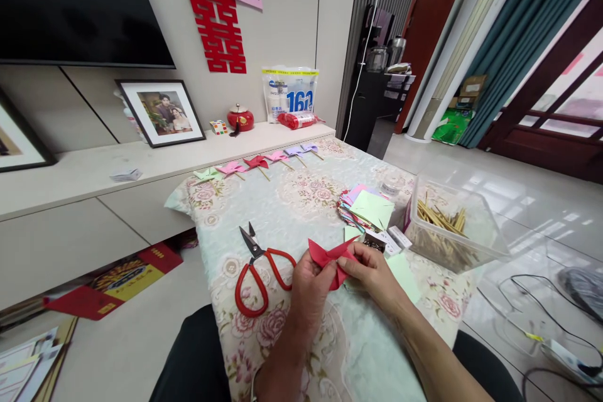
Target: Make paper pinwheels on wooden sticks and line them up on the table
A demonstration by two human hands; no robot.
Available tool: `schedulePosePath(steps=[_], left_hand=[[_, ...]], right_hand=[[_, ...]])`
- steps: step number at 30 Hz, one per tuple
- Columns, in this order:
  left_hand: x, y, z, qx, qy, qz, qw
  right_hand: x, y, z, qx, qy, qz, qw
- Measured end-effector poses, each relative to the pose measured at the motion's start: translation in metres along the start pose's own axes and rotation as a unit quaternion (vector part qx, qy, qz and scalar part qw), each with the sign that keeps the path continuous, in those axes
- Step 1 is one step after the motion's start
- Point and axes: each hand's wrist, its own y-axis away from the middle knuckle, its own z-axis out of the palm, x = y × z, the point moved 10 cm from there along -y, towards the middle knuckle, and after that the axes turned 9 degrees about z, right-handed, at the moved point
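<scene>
Both hands pinch a red paper pinwheel [322,252] above the near part of the table, its corners folded in toward the middle. My left hand [311,286] has thumb and fingers closed on its left side. Over its right side my right hand [370,267] is closed, the fingertips near the centre. Left of my hands lie scissors [254,314] with red handles, blades apart and pointing away. Just beyond my right hand are a small box of dark bits [375,242] and a stack of coloured paper squares [370,208].
Several finished paper pinwheels [257,162] on sticks line the far table edge. A clear plastic bin [452,245] of thin wooden sticks stands at right. The flowered tablecloth [311,191] covers the table. Behind it runs a white cabinet [160,166]; cables [541,301] lie on the floor.
</scene>
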Motion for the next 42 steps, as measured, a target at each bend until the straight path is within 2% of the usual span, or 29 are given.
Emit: schedulePosePath(steps=[6, 10, 17, 20, 23, 26, 30, 32, 33, 34, 37, 39, 42], left_hand=[[0.001, 0.006, 0.009, -0.033, 0.004, -0.029, 0.999], [-0.004, 0.008, 0.007, -0.033, -0.019, -0.046, 0.998], [-0.003, 0.0, -0.002, -0.026, -0.091, -0.019, 0.995], [0.004, 0.0, 0.0, -0.031, -0.101, -0.007, 0.994], [0.005, 0.004, 0.004, -0.017, -0.06, -0.027, 0.998], [0.004, 0.007, 0.004, 0.012, -0.021, -0.051, 0.998], [0.0, 0.01, 0.008, 0.016, -0.004, -0.076, 0.997], [-0.001, 0.01, 0.009, 0.013, 0.004, -0.084, 0.996], [0.0, 0.01, 0.009, 0.012, 0.008, -0.084, 0.996], [0.0, 0.01, 0.009, 0.012, 0.009, -0.082, 0.997], [-0.001, 0.009, 0.008, 0.012, 0.002, -0.073, 0.997], [-0.004, 0.007, 0.006, 0.008, -0.003, -0.072, 0.997], [-0.009, 0.004, 0.006, -0.005, -0.004, -0.074, 0.997]], right_hand=[[-0.004, 0.001, -0.001, 0.012, 0.036, -0.005, 0.999], [-0.009, 0.003, -0.002, 0.016, 0.076, -0.017, 0.997], [-0.021, 0.011, -0.001, 0.006, 0.13, -0.05, 0.99], [-0.032, 0.018, -0.004, 0.016, 0.198, -0.073, 0.977], [-0.052, 0.029, -0.015, 0.06, 0.267, -0.102, 0.956], [-0.079, 0.04, -0.036, 0.108, 0.28, -0.129, 0.945], [-0.119, 0.044, -0.088, 0.181, 0.307, -0.149, 0.923], [-0.133, 0.037, -0.126, 0.245, 0.365, -0.122, 0.89], [-0.136, 0.03, -0.147, 0.278, 0.414, -0.088, 0.862], [-0.135, 0.022, -0.166, 0.298, 0.473, -0.039, 0.828], [-0.128, -0.002, -0.206, 0.292, 0.526, 0.035, 0.798], [-0.114, -0.016, -0.218, 0.254, 0.559, 0.082, 0.785], [-0.087, -0.03, -0.222, 0.194, 0.599, 0.155, 0.761]])
